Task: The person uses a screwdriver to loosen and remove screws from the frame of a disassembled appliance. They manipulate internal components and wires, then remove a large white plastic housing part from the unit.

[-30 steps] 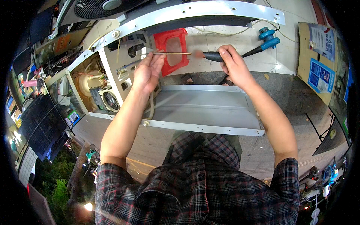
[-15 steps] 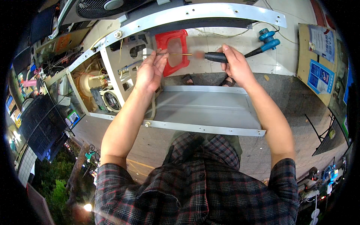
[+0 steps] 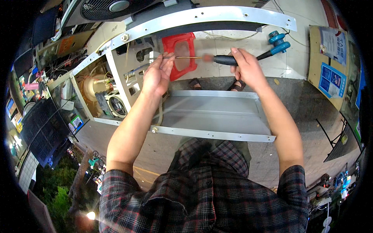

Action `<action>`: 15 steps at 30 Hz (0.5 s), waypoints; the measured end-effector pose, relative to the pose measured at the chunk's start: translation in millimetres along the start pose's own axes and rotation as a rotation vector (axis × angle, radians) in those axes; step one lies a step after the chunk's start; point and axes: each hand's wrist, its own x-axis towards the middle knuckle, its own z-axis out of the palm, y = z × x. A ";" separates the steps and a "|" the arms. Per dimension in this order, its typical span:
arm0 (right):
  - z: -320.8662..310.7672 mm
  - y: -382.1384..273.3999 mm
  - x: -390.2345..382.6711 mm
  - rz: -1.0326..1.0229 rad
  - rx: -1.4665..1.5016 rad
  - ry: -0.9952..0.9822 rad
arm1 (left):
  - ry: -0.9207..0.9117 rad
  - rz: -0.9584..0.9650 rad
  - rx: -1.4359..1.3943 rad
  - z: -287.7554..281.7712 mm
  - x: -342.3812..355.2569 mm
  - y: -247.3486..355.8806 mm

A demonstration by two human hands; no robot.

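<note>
At frame, screwdriver (image 3: 217, 59) unchanged; right hand (image 3: 248, 70) fingers clamped on grip, left hand (image 3: 157, 73) steadies shaft.

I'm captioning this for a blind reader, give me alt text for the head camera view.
A person's right hand holds a black-handled screwdriver level, its tip steadied by the left hand against an open metal appliance frame. A red plastic stool sits on the floor beyond.
</note>
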 end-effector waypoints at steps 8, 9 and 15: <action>4.7 2.8 6.2 0.118 -0.012 0.028 | 0.022 0.004 -0.012 -0.6 2.2 -0.7; 6.5 -1.9 1.7 0.105 -0.003 0.036 | 0.040 0.009 -0.003 -0.7 1.5 0.4; 3.1 11.4 3.3 -0.044 -0.027 0.066 | 0.042 0.001 -0.030 -0.4 3.0 0.0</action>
